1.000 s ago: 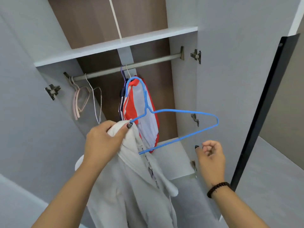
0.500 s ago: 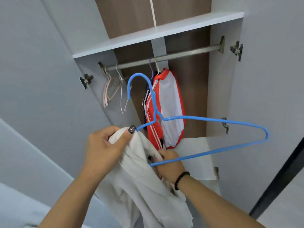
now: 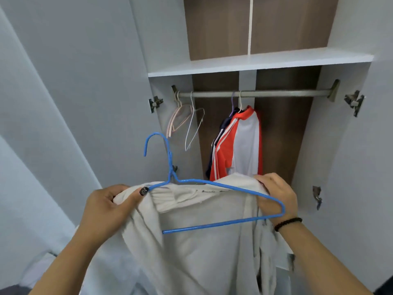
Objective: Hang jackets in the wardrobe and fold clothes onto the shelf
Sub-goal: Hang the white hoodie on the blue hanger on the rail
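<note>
Head view: left hand (image 3: pixel 106 211) and right hand (image 3: pixel 276 194) are each gripping a shoulder of the cream jacket (image 3: pixel 202 248), draping it over the blue wire hanger (image 3: pixel 212 184) below the wardrobe rail (image 3: pixel 287 93).

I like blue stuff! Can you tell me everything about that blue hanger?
The hanger is thin wire coated bright blue, with a curled hook on top, a twisted neck, sloping shoulders and a straight bottom bar. It is held upright, slightly tilted, in front of the open wardrobe, below the rail, not yet hung. A cream jacket is being fitted over it: its left end is hidden under the cloth, its right corner is still bare. The left hand grips cloth at one shoulder, the right hand at the other.
</note>
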Demonstrator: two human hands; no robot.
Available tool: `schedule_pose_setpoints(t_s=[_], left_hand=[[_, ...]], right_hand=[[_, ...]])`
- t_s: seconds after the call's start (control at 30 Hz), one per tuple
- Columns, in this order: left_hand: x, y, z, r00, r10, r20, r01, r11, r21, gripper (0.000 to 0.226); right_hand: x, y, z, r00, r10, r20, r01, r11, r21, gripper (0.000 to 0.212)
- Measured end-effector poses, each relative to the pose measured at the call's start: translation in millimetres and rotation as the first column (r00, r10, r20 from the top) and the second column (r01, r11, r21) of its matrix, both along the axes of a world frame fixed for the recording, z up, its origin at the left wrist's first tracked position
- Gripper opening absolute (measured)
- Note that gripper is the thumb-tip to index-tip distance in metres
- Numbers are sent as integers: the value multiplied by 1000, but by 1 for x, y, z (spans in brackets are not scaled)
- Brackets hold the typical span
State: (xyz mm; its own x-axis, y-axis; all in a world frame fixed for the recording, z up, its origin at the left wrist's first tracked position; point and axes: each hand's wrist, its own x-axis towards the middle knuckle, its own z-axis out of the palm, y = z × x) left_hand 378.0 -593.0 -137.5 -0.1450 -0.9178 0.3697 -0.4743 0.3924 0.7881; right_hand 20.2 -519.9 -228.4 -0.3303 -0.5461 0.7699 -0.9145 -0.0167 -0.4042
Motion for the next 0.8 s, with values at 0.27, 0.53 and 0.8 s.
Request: schedule_pose_setpoints(t_s=[0.27,0.53,0.8], left_hand=[[49,-28,-17,992,126,-2,-126,992,31,7],[21,-54,-21,1000,-26,-10,26,999,44,28],[-1,-67,-28,971,-27,236,28,1000,1,27]], right_hand=[[-35,10,21,885,-248,394,107,932,345,20],[-3,-10,63,961,-244,-129,272,757,594,47],[39,-28,85,839,-82,-538,431,704,565,35]])
